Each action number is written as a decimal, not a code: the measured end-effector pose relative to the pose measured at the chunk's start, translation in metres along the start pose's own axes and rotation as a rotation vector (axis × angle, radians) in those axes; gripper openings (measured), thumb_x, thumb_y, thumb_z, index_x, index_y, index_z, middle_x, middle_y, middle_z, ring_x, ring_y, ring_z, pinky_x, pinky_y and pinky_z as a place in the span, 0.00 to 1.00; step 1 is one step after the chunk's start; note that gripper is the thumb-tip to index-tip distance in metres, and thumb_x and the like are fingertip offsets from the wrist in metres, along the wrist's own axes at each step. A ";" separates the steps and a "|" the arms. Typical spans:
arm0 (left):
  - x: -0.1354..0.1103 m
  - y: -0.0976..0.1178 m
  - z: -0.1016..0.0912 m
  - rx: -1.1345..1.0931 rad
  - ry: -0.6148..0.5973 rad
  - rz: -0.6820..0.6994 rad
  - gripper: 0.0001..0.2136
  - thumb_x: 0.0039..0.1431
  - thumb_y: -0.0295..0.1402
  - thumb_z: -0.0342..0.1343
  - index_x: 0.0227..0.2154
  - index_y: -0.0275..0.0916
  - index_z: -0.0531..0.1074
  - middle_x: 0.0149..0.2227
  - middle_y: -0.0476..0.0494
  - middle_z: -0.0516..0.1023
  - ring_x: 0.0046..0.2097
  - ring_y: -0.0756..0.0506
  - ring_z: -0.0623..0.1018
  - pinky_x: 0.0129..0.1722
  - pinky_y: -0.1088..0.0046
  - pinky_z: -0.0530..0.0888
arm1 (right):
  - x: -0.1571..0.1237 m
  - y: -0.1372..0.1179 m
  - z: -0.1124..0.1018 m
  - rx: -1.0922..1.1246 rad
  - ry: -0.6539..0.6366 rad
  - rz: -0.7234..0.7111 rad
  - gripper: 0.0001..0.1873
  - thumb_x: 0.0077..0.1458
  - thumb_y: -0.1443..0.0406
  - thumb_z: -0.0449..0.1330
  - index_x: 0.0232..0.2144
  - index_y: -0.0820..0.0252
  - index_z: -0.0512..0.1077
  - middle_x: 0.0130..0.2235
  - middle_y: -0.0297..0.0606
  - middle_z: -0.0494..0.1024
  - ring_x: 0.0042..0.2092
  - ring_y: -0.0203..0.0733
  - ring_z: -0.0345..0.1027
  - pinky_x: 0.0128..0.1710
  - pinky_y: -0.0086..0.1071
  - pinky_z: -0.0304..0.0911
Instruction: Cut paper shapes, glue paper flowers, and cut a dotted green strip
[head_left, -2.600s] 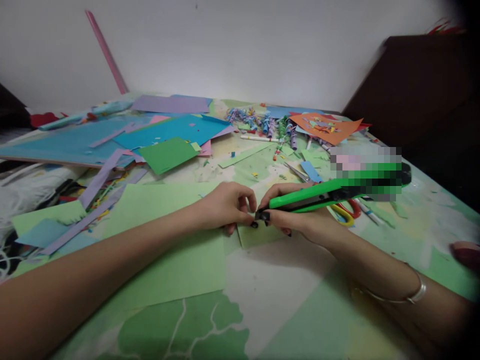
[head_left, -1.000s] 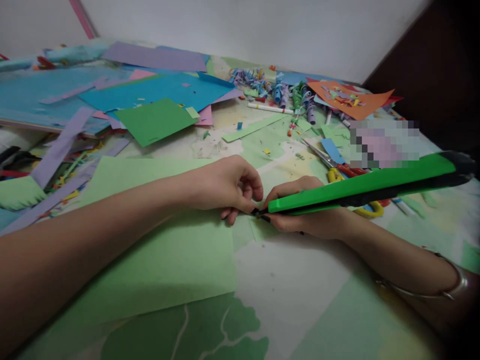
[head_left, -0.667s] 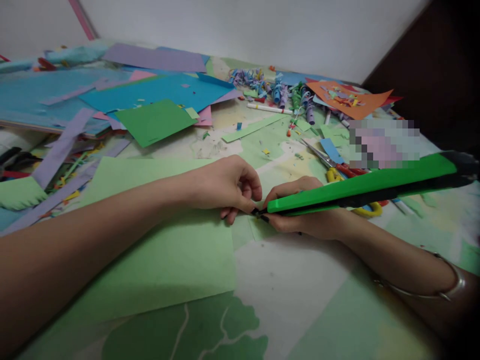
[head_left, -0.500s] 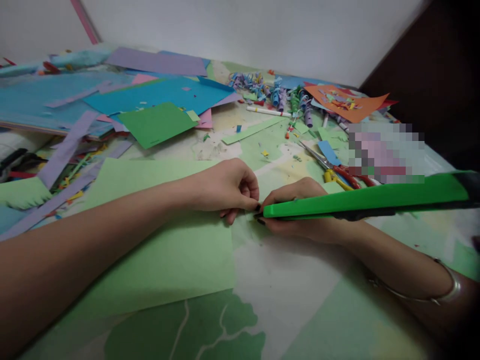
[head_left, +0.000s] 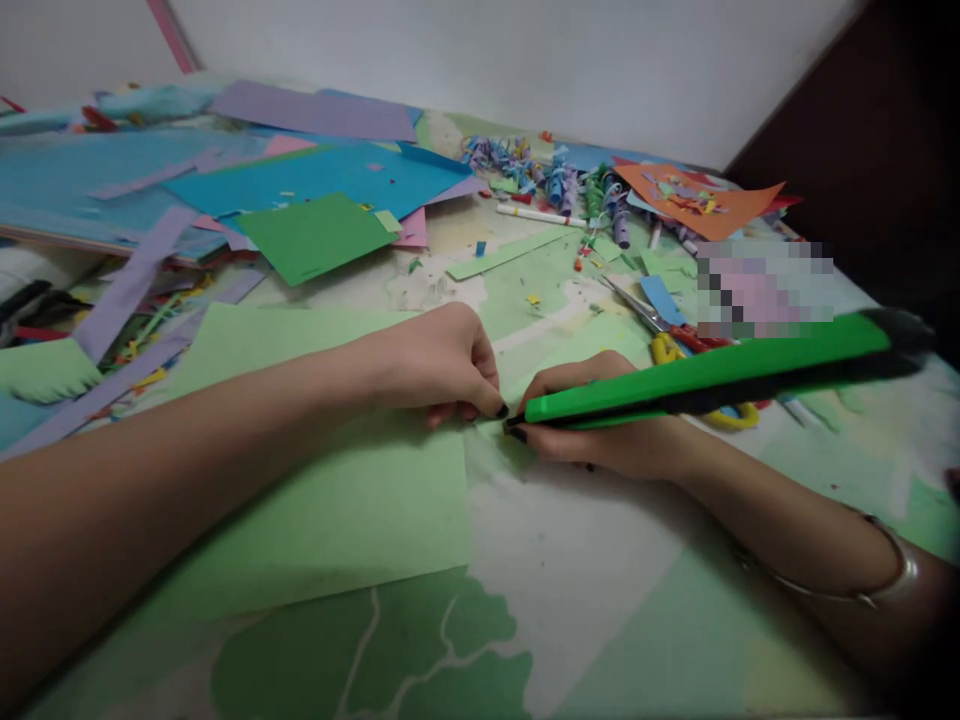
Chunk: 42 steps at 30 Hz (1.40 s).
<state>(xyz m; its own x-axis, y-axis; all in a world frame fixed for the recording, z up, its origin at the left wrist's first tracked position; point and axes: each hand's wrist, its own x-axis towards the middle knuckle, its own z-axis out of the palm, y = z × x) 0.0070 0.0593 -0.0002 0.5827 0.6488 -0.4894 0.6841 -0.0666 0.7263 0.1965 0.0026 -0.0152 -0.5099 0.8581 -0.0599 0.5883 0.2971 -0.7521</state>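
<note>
My left hand (head_left: 439, 365) rests across the right part of a light green sheet of paper (head_left: 360, 520), its thumb and fingers pinched together near the sheet's edge. Anything between those fingertips is too small to make out. Close to its fingertips, my right hand (head_left: 600, 440) grips a long green-and-black pen-like tool (head_left: 697, 370), held like a pen. The tool slants up to the right over the hand, with its narrow end at the fingertips and its black rear end blurred. Scissors (head_left: 667, 340) with red and yellow handles lie behind my right hand, partly hidden by the tool.
Blue sheets (head_left: 315, 185) and a dark green card (head_left: 319, 238) lie behind my left arm. Curled paper rolls (head_left: 559, 185), a white marker (head_left: 540, 216) and an orange sheet (head_left: 705, 205) with scraps are farther back. Purple strips (head_left: 135, 275) and paper clippings lie at left.
My left hand has shifted slightly up and left. The tool's narrow end has moved slightly left, and its rear end has swung up and left, showing more of the scissors' yellow handle.
</note>
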 end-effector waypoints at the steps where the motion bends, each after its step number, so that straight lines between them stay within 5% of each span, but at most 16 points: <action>1: 0.000 0.000 -0.001 0.005 -0.008 0.000 0.02 0.42 0.29 0.59 0.19 0.36 0.73 0.16 0.50 0.71 0.15 0.54 0.67 0.17 0.78 0.61 | 0.001 0.001 0.000 0.015 -0.003 -0.018 0.06 0.49 0.67 0.60 0.24 0.65 0.74 0.15 0.26 0.64 0.18 0.26 0.54 0.18 0.21 0.52; 29: 0.000 0.001 -0.002 -0.033 -0.022 -0.029 0.02 0.43 0.27 0.59 0.19 0.37 0.73 0.16 0.51 0.72 0.14 0.56 0.64 0.16 0.80 0.59 | 0.001 0.001 0.003 -0.143 0.059 -0.011 0.08 0.47 0.66 0.58 0.22 0.64 0.74 0.15 0.28 0.64 0.19 0.28 0.53 0.19 0.23 0.51; 42: -0.011 0.000 0.019 0.002 0.101 -0.091 0.10 0.46 0.35 0.57 0.15 0.38 0.68 0.17 0.50 0.75 0.15 0.53 0.71 0.16 0.79 0.64 | 0.001 0.013 -0.013 -0.039 0.037 0.006 0.06 0.47 0.66 0.60 0.26 0.63 0.75 0.17 0.30 0.70 0.20 0.29 0.59 0.18 0.21 0.56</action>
<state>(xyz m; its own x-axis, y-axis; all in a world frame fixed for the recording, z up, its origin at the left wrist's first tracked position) 0.0086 0.0373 -0.0041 0.4709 0.7256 -0.5018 0.7333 -0.0058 0.6799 0.2118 0.0133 -0.0163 -0.4834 0.8745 -0.0396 0.6157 0.3075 -0.7255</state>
